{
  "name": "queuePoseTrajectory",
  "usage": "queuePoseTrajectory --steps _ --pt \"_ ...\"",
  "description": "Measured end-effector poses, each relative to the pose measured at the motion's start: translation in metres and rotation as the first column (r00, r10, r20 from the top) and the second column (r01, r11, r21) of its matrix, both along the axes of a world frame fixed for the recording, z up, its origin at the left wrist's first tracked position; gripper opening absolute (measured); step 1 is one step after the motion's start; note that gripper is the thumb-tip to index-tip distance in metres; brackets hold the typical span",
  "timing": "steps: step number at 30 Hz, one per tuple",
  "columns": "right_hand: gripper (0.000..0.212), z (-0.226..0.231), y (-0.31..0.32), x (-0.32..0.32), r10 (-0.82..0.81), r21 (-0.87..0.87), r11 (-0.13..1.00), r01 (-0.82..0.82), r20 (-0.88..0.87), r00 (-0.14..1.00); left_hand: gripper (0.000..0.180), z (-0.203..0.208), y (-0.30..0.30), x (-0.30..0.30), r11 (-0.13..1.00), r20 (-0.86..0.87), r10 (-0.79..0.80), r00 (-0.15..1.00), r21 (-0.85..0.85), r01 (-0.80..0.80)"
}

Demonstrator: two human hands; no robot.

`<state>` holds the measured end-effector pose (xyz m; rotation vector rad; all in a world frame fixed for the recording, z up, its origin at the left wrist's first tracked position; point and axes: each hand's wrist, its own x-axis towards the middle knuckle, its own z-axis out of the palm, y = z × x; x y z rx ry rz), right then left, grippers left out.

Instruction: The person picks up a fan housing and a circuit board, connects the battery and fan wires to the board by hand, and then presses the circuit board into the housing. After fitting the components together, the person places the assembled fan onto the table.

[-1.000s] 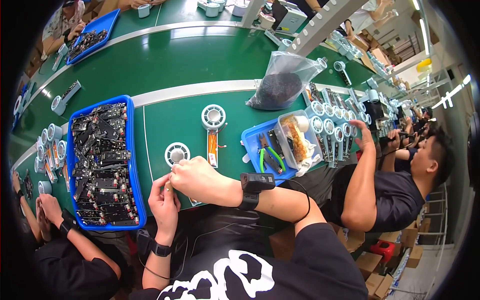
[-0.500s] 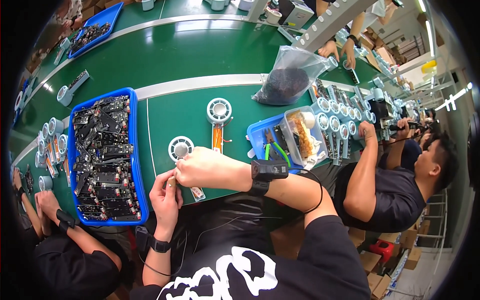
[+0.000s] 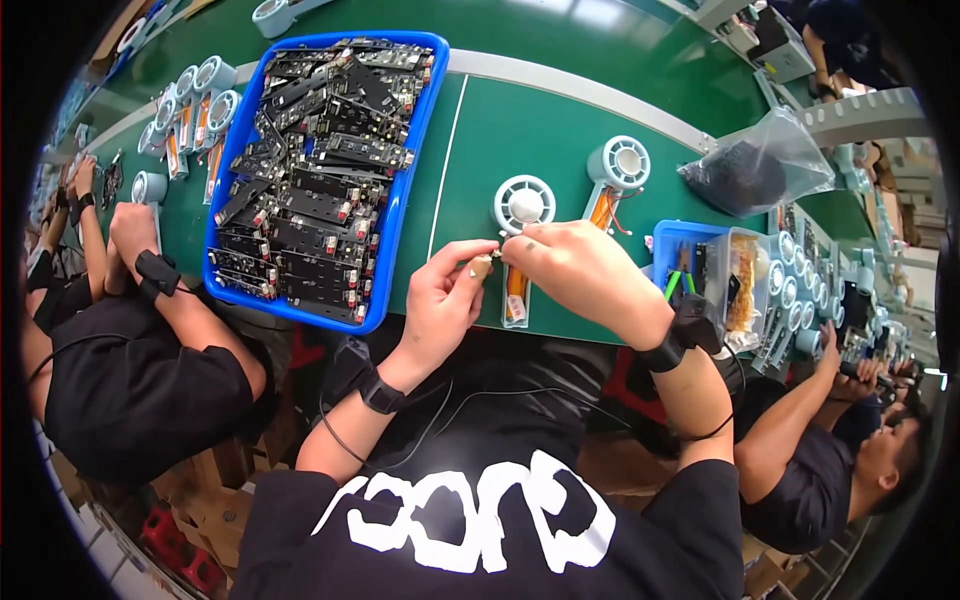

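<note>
A light-blue handheld fan housing (image 3: 523,203) with a round slotted head lies on the green bench before me, an orange battery showing in its handle. Over its neck my two hands meet at the fingertips. My left hand (image 3: 443,300) is closed in a pinch, a tan cover on one finger; something small and pale shows at its fingertips, too tiny to name. My right hand (image 3: 572,268) is closed too, fingers bent down over the housing's neck, and whatever it grips is hidden. Beyond it lies a second fan housing (image 3: 618,163) with a battery and thin red wires.
A blue tray (image 3: 428,125) heaped with black circuit boards stands at left. To the right are a blue bin (image 3: 690,232) with green-handled pliers (image 3: 681,286), a clear tub (image 3: 752,290) and a plastic bag (image 3: 757,165) of dark pieces. Co-workers sit on both sides.
My view has swung left, so the bench sits farther right in the picture. The hands stay together near the nearer housing; its handle and battery now show more below them.
</note>
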<state>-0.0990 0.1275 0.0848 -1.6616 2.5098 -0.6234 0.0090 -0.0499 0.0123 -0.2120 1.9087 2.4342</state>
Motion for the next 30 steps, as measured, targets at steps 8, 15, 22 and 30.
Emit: queuePoseTrajectory --steps 8,15,22,30 --pt "0.011 -0.007 -0.006 0.003 -0.028 -0.038 0.999 0.026 -0.039 0.999 0.026 0.005 -0.003 0.003 1.0 0.034 0.002 0.999 0.006 -0.002" --pt "0.012 -0.012 -0.006 0.008 -0.076 -0.083 0.994 0.072 -0.046 0.996 0.023 0.01 0.009 0.001 0.997 0.022 0.081 0.996 -0.013 -0.081" --pt "0.013 -0.015 -0.012 0.016 -0.158 -0.141 0.98 0.138 -0.146 0.977 0.022 0.006 0.009 0.001 0.996 0.01 0.078 0.997 -0.052 -0.078" --pt "0.013 -0.024 -0.014 0.025 -0.278 -0.262 0.929 0.262 -0.026 0.96 0.022 0.003 0.009 -0.002 0.983 -0.075 0.114 0.991 -0.138 -0.123"
